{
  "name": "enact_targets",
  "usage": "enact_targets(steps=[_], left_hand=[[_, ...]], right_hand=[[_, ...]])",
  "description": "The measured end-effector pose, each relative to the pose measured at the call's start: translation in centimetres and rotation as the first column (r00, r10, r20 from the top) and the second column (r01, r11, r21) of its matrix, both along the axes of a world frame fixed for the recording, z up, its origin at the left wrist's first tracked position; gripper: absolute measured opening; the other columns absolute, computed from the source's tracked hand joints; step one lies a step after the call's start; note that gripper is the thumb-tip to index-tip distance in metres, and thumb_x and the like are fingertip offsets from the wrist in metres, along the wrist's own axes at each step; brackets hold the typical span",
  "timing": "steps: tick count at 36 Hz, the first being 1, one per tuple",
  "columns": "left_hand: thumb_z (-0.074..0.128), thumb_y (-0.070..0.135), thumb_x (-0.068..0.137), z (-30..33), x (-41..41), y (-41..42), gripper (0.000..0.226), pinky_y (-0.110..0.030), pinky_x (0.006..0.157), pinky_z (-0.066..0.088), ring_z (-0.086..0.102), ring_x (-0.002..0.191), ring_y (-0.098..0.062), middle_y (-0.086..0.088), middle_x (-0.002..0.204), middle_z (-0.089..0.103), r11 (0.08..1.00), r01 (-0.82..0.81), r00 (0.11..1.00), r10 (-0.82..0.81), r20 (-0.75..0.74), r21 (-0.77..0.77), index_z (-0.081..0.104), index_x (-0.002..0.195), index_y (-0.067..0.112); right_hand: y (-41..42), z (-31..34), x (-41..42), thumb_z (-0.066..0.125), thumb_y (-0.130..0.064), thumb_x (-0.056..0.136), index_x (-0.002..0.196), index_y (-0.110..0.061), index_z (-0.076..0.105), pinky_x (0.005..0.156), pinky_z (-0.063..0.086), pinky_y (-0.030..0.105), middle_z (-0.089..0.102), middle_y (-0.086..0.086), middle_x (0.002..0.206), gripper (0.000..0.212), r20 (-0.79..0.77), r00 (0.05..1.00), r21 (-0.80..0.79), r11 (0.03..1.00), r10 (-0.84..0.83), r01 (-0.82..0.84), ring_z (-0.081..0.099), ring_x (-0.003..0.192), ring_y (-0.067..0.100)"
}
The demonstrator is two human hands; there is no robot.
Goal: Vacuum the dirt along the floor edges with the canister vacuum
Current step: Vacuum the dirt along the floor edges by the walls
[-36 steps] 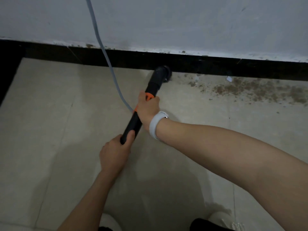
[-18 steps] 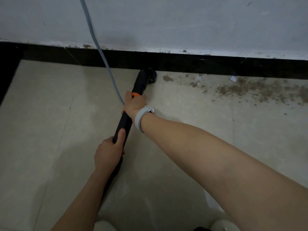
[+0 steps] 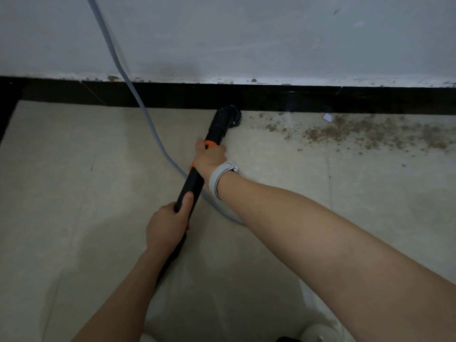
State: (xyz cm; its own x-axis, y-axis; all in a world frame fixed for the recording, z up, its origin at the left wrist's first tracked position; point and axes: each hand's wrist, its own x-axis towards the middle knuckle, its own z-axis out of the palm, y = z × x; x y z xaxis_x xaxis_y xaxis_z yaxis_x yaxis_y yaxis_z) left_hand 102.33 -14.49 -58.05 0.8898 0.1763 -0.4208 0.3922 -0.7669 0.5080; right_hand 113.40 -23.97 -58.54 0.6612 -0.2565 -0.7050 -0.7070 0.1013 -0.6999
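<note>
A black vacuum wand point(image 3: 191, 185) with an orange band slants up towards the black skirting. Its round brush nozzle point(image 3: 228, 117) sits on the floor against the skirting point(image 3: 296, 99). My right hand point(image 3: 209, 159), with a white wristband, grips the wand at the orange band. My left hand point(image 3: 166, 225) grips the wand lower down, thumb lying along it. Brown dirt point(image 3: 345, 132) lies scattered along the floor edge to the right of the nozzle, with a small white scrap point(image 3: 327, 117) among it.
A grey cord point(image 3: 138, 99) runs from the upper left down across the wall and floor, passing under my right forearm. The floor is pale tile point(image 3: 74, 193). A dark edge point(image 3: 7, 112) borders it on the left. Light shoe tips point(image 3: 320, 334) show at the bottom.
The nozzle swung left away from the dirt, then came back right to the skirting at the near end of the dirt. Both hands kept their grip on the wand.
</note>
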Motion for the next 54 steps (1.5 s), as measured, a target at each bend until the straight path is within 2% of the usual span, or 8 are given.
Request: enact_targets(steps=[23,28,33,36,39,44,48,54], left_hand=[[0.034,0.06,0.094,0.0,0.4,-4.2,0.063,-0.026,0.053,0.04,0.059,0.052,-0.018,0.002,0.05,0.058,0.991,0.129,0.992,-0.129,-0.009,0.019,0.058,0.058,0.014],[0.035,0.062,0.093,0.1,0.4,-5.0,0.061,-0.029,0.061,0.046,0.06,0.054,-0.019,0.003,0.049,0.057,0.99,0.141,0.99,-0.141,-0.003,0.004,0.056,0.056,0.017],[0.035,0.063,0.091,0.4,0.6,-6.0,0.062,-0.031,0.064,0.049,0.061,0.057,-0.022,0.0,0.052,0.059,0.985,0.173,0.985,-0.173,-0.003,0.02,0.056,0.057,0.015],[0.033,0.068,0.089,0.1,0.7,-6.4,0.066,-0.035,0.069,0.053,0.063,0.061,-0.025,-0.004,0.058,0.063,0.982,0.186,0.983,-0.185,-0.019,0.041,0.059,0.061,0.014],[0.027,0.078,0.082,-0.2,0.8,-6.7,0.074,-0.038,0.073,0.054,0.065,0.066,-0.027,-0.008,0.067,0.067,0.976,0.211,0.978,-0.21,-0.018,0.059,0.061,0.067,0.015],[0.025,0.077,0.082,0.2,1.1,-7.7,0.068,-0.037,0.075,0.054,0.064,0.07,-0.026,-0.006,0.071,0.067,0.959,0.275,0.961,-0.274,-0.032,0.062,0.058,0.069,0.018],[0.029,0.076,0.082,0.8,1.2,-8.8,0.06,-0.032,0.069,0.05,0.063,0.072,-0.025,-0.005,0.072,0.065,0.952,0.303,0.952,-0.3,-0.066,0.048,0.05,0.064,0.022],[0.026,0.076,0.083,1.4,1.0,-8.9,0.061,-0.031,0.064,0.045,0.062,0.073,-0.023,-0.002,0.074,0.063,0.94,0.327,0.945,-0.323,-0.049,0.096,0.054,0.071,0.023]], right_hand=[[-6.0,-0.2,-0.9,0.046,-0.054,0.092,0.125,-0.012,0.033,0.082,0.056,0.052,0.062,0.017,0.101,0.055,-0.032,0.992,-0.008,0.993,-0.12,0.12,0.067,0.087,0.039],[-7.3,-0.2,-1.1,0.046,-0.052,0.094,0.126,-0.012,0.032,0.082,0.056,0.051,0.057,0.01,0.081,0.054,-0.041,0.989,0.02,0.99,-0.142,0.143,0.068,0.084,0.038],[-8.8,-0.1,-1.3,0.047,-0.049,0.095,0.128,-0.007,0.032,0.085,0.055,0.052,0.056,0.01,0.082,0.055,-0.043,0.983,0.055,0.982,-0.18,0.182,0.066,0.084,0.036],[-9.7,0.1,-1.7,0.047,-0.045,0.097,0.128,-0.007,0.033,0.084,0.056,0.052,0.052,0.008,0.07,0.051,-0.034,0.98,0.087,0.976,-0.198,0.2,0.066,0.079,0.036],[-10.6,0.3,-2.0,0.048,-0.043,0.098,0.131,-0.005,0.033,0.083,0.056,0.053,0.051,0.007,0.073,0.053,-0.017,0.975,0.099,0.97,-0.222,0.223,0.064,0.078,0.034],[-12.0,0.9,-2.3,0.048,-0.042,0.098,0.127,-0.004,0.034,0.081,0.057,0.052,0.05,0.007,0.076,0.05,-0.022,0.966,0.091,0.961,-0.259,0.26,0.065,0.077,0.033],[-13.1,0.9,-2.5,0.047,-0.043,0.098,0.125,-0.008,0.035,0.079,0.058,0.05,0.052,0.008,0.077,0.046,-0.026,0.959,0.104,0.954,-0.281,0.282,0.062,0.062,0.027],[-13.0,1.0,-2.5,0.05,-0.045,0.096,0.124,-0.008,0.039,0.083,0.056,0.054,0.057,0.013,0.091,0.048,-0.001,0.945,0.078,0.942,-0.326,0.325,0.067,0.086,0.038]])
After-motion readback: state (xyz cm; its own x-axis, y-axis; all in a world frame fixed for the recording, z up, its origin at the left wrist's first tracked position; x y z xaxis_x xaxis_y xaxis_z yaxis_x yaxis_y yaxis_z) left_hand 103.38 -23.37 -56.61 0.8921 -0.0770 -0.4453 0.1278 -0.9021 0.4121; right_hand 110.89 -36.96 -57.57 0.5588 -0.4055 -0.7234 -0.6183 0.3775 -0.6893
